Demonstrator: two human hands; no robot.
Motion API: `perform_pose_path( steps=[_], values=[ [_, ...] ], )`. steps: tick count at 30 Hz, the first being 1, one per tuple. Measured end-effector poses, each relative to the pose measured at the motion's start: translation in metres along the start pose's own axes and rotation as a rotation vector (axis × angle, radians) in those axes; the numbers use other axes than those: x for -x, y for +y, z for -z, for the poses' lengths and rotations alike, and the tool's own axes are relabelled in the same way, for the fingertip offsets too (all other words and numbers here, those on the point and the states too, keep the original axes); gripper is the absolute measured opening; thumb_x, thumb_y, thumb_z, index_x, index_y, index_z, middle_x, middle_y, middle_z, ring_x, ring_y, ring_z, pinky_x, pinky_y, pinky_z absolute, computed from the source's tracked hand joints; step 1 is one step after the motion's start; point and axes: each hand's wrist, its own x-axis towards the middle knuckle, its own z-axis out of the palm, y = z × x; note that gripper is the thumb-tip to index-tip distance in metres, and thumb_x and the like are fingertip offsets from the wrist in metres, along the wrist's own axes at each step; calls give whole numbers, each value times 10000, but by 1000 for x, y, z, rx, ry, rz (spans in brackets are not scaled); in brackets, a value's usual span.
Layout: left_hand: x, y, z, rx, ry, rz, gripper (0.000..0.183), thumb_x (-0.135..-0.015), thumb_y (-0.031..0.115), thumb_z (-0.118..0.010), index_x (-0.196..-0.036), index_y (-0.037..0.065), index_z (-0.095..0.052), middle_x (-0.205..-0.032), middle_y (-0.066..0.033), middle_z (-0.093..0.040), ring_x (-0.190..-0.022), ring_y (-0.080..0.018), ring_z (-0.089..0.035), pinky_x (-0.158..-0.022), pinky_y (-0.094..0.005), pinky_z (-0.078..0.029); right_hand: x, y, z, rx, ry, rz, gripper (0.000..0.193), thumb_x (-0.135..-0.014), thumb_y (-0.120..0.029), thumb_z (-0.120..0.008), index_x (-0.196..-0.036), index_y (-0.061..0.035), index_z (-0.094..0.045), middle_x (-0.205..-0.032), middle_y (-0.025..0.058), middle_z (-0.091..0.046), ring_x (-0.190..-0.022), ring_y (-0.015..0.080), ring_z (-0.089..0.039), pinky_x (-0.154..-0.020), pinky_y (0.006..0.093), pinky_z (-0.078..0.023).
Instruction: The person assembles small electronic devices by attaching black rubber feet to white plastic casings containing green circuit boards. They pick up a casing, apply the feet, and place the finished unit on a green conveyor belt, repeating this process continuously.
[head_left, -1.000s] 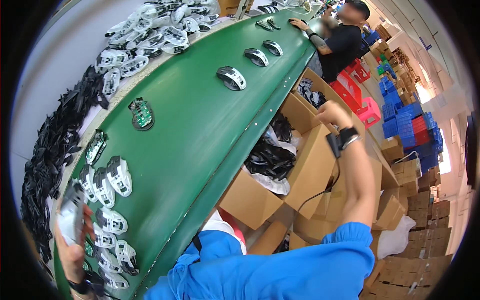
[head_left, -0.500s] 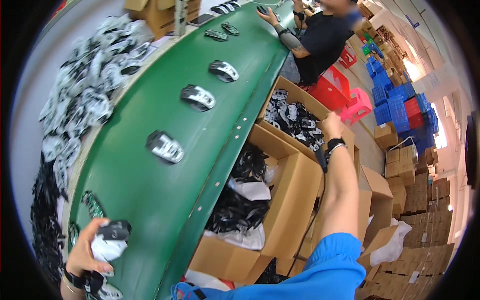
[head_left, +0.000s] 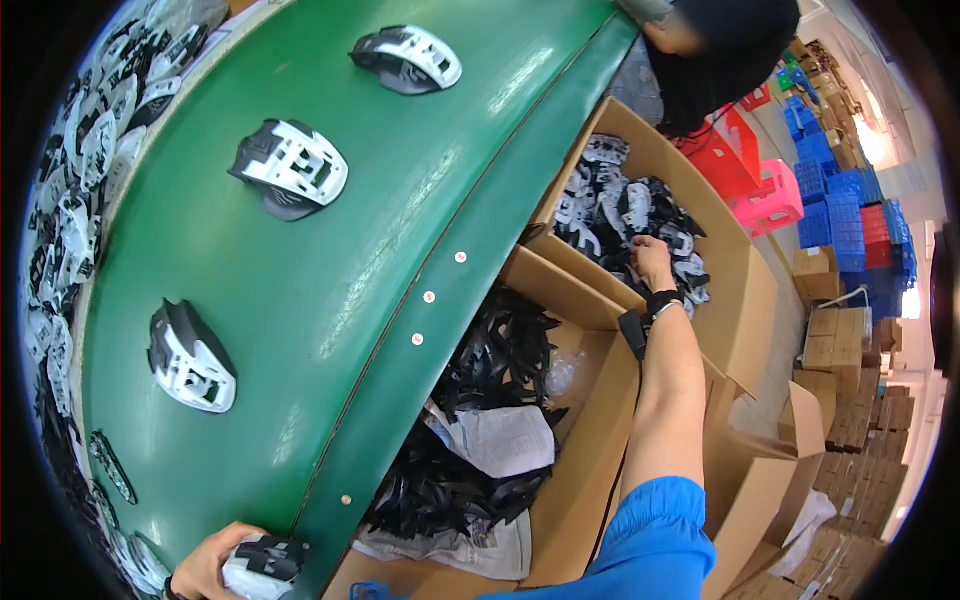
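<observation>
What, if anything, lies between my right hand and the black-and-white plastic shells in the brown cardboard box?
Nothing visible: your right hand is over the open brown cardboard box, at the black-and-white plastic shells; whether it touches them is unclear.

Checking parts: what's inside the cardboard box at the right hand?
The cardboard box holds piled black and white plastic mouse shells, with the right hand at them. Lower layers and the bottom are covered from view.

Left hand (head_left: 212, 565) partly beyond lower edge
</observation>
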Motion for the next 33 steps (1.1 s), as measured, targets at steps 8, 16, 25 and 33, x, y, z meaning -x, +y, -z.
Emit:
perform_pose_path(
  steps=[8, 16, 25, 33],
  values=[
    [14, -20, -31, -33, 273, 5, 935, -441, 68, -931, -1204, 28, -391, -1103, -186, -615, -1019, -258, -614, -900, -393, -469, 8, -42, -18, 489, -323, 34, 609, -746, -39, -496, -1353, -17, -453, -1220, 265, -579, -1166, 341, -553, -993, 349, -411],
    [8, -12, -37, 17, 239, -45, 913, -447, 147, -940, -1191, 29, -425, -1097, -164, -620, -1026, -234, -615, -908, -382, -471, 58, -94, 11, 848, -40, 221, 231, -807, -90, -551, -1012, 10, -591, -953, 252, -658, -919, 398, -643, -797, 480, -520],
    [-15, -13, 0, -379, -136, -283, 893, -643, 330, -855, -1333, 22, -380, -1246, -122, -546, -1168, -200, -511, -1029, -359, -356, 121, -115, 133, 984, 349, 383, 248, -913, -207, -434, -870, -77, -641, -856, 170, -674, -808, 333, -662, -645, 445, -508],
    [22, -2, -34, 110, -262, -503, 873, -768, 397, -740, -1414, 11, -298, -1377, -133, -446, -1246, -226, -464, -1075, -356, -315, 284, -285, 190, 380, 416, 639, 118, -871, -147, -633, -945, -55, -639, -774, 164, -654, -677, 285, -634, -596, 375, -485]
  ],
)
